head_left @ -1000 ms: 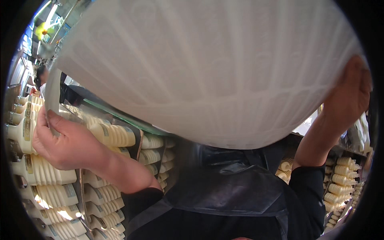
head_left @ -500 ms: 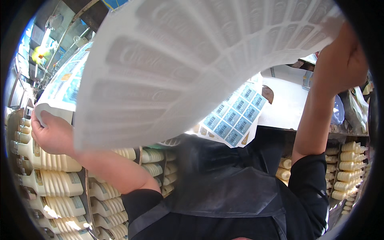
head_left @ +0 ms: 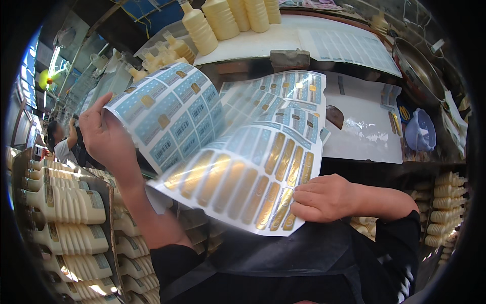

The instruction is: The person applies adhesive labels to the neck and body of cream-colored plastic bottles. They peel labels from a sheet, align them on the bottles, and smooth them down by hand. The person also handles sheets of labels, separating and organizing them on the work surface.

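Note:
A sheet of labels (head_left: 229,185), gold strips at its near end and pale blue labels farther up, lies face up in front of me. My right hand (head_left: 326,198) is closed on its near right corner. At the left, my left hand (head_left: 107,134) grips the edge of a curled sheet of blue labels (head_left: 169,109), which arches up and over toward the middle. Where the two sheets meet is blurred, and I cannot tell whether they join. More label sheets (head_left: 298,85) lie beneath, on the bench.
Cream ribbed bottles stand at the back (head_left: 220,20) and lie stacked at the lower left (head_left: 71,202) and right (head_left: 445,207). A white board (head_left: 359,126) carries a brown patch. A lilac basket (head_left: 420,130) and a round pan (head_left: 417,68) sit at the right. Another person (head_left: 61,142) is far left.
The raised sheet, whose white back faced me, has come down and shows its gold labels. My right hand has dropped from the upper right to the near middle; my left has shifted rightward.

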The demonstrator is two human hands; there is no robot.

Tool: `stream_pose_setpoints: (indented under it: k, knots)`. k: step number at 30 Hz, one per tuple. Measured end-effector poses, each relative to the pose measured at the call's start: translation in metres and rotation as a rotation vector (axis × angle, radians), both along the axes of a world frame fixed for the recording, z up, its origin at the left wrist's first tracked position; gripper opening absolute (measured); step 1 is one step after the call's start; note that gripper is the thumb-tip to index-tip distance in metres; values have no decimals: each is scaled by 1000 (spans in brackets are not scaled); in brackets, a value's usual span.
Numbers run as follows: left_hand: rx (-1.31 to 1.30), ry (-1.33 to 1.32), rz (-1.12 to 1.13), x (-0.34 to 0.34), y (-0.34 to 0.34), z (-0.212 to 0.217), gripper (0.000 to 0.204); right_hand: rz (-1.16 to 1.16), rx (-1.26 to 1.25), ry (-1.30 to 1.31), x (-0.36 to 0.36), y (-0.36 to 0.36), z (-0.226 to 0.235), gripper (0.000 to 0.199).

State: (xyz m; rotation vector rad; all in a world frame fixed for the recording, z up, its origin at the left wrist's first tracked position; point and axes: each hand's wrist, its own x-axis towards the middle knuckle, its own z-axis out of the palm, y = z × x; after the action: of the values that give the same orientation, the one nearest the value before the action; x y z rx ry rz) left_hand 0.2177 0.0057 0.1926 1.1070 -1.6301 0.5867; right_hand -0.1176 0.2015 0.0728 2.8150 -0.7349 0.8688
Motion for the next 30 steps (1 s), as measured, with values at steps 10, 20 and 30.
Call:
stream_pose_setpoints:
  k: [10, 20, 30]
  knots:
    - [-31, 177, -46, -18, 9, 33, 21, -62, 89, 151, 16, 4, -25, 16]
    - [10, -224, -310, -77, 25, -98, 32, -103, 253, 74, 34, -4, -70, 15]
    - [434, -343, -557, -57, 55, -219, 32, -428, 508, -384, -25, -3, -36, 30]
